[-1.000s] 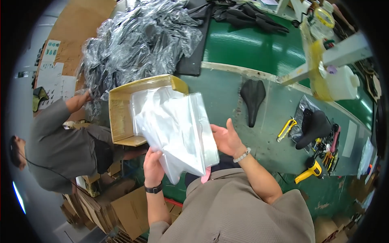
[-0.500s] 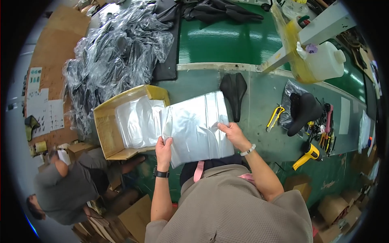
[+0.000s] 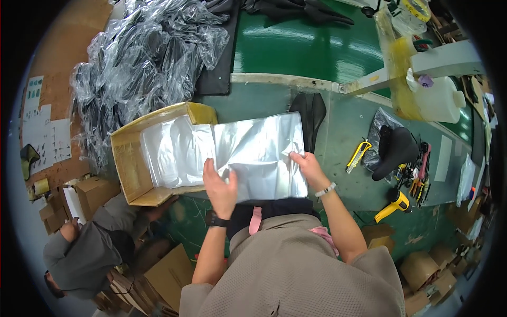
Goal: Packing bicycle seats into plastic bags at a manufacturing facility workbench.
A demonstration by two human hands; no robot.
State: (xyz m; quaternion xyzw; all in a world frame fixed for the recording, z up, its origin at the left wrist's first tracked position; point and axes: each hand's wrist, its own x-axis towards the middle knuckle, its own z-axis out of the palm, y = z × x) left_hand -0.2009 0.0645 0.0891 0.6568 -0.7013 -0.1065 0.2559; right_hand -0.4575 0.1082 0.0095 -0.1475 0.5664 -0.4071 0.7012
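Note:
A flat clear plastic bag [image 3: 264, 140] is held out over the table's near edge in front of my body. My right hand [image 3: 312, 171] pinches its right side between thumb and fingers. At the bag's lower left, my left hand [image 3: 221, 189] is open, fingers stretched and thumb apart, lying against the film. Just left of it, a yellowish open box [image 3: 122, 169] holds a stack of similar clear bags [image 3: 177, 153]. Beyond the bag's right edge lies a black bicycle saddle [image 3: 317, 113], its lower part hidden by the bag.
Many plastic-wrapped dark items [image 3: 148, 58] are heaped at the far left. On the right are a yellow utility knife [image 3: 359, 156], another black saddle [image 3: 396, 153], hand tools [image 3: 422, 171] and a yellow heat gun [image 3: 393, 205]. A white post [image 3: 438, 64] carries a plastic bottle [image 3: 438, 99]. A co-worker [image 3: 87, 251] bends at lower left.
My left hand has let go of the bag's left edge and spread its fingers. My right hand still grips the bag, which has shifted slightly right. The view has turned a little.

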